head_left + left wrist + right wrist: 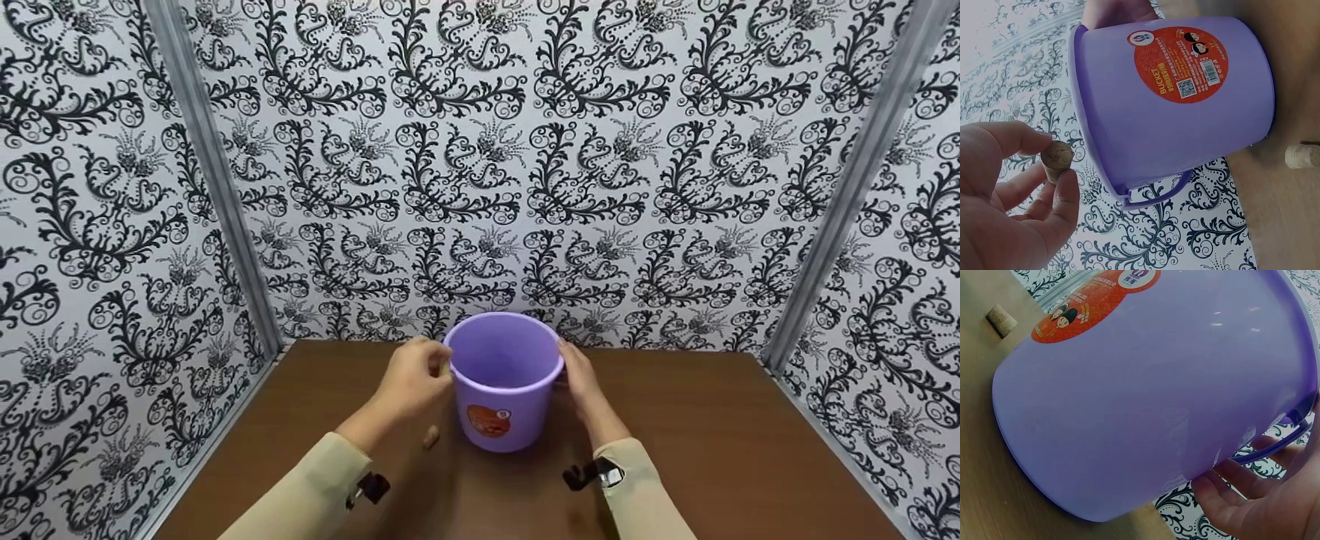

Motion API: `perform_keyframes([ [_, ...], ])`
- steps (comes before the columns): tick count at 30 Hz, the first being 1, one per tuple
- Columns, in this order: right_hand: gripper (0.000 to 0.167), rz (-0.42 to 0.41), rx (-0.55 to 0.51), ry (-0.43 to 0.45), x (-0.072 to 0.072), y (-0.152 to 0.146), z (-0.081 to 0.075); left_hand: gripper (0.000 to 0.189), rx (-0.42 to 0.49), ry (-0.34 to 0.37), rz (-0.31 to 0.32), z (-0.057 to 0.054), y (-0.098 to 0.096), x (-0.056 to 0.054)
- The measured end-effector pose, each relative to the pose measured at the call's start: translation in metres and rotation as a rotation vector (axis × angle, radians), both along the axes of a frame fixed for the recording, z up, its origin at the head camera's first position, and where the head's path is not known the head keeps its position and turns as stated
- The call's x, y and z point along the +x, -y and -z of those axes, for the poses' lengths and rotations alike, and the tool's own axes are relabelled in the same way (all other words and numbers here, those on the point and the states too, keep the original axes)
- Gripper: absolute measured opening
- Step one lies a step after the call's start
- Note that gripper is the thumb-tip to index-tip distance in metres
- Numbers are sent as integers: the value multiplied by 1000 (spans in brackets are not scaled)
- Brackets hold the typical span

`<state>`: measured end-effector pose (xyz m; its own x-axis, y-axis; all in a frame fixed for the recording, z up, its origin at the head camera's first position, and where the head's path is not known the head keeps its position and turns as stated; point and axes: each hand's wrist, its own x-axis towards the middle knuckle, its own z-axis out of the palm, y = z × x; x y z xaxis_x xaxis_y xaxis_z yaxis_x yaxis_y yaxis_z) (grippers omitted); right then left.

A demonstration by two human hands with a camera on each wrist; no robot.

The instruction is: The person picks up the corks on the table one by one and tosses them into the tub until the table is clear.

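A purple plastic bucket [499, 412] with a round orange label stands upright on the brown table. Just outside the left of its rim, my left hand [416, 379] pinches a small cork [1057, 156] between thumb and fingers; the left wrist view shows it best. On the bucket's right side, my right hand [586, 386] holds the bucket at the rim. The right wrist view has its fingers [1216, 498] against the wall beside the purple handle [1275, 447]. Another cork [430, 436] lies on the table at the bucket's front left.
Patterned black-and-white walls [480, 187] enclose the brown table [705, 442] at the back and both sides. Grey metal posts [217, 180] run up the corners. Bare tabletop extends left and right of the bucket.
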<state>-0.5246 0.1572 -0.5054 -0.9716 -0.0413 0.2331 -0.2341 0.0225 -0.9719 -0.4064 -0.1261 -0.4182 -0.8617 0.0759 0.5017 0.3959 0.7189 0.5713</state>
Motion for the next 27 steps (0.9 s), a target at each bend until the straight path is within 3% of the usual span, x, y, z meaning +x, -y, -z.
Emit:
perform_keyframes([
  [4,52,-21,-7,16,5,-1,-5,26,13,16,15,-2,-5,-5],
  [10,50,-43,-4,16,31,0,-31,30,74,36,6,-10,-14,-18],
  [13,50,-48,-3,13,37,1,-34,31,65,52,26,-13,-19,-24],
  [18,51,-36,-12,19,21,-1,-18,33,62,125,47,-19,-26,-33],
  [23,54,1,-6,26,2,-1,-4,35,110,191,39,-21,-25,-50],
  [27,60,5,-1,50,0,0,-2,28,55,164,37,-16,-25,-62],
])
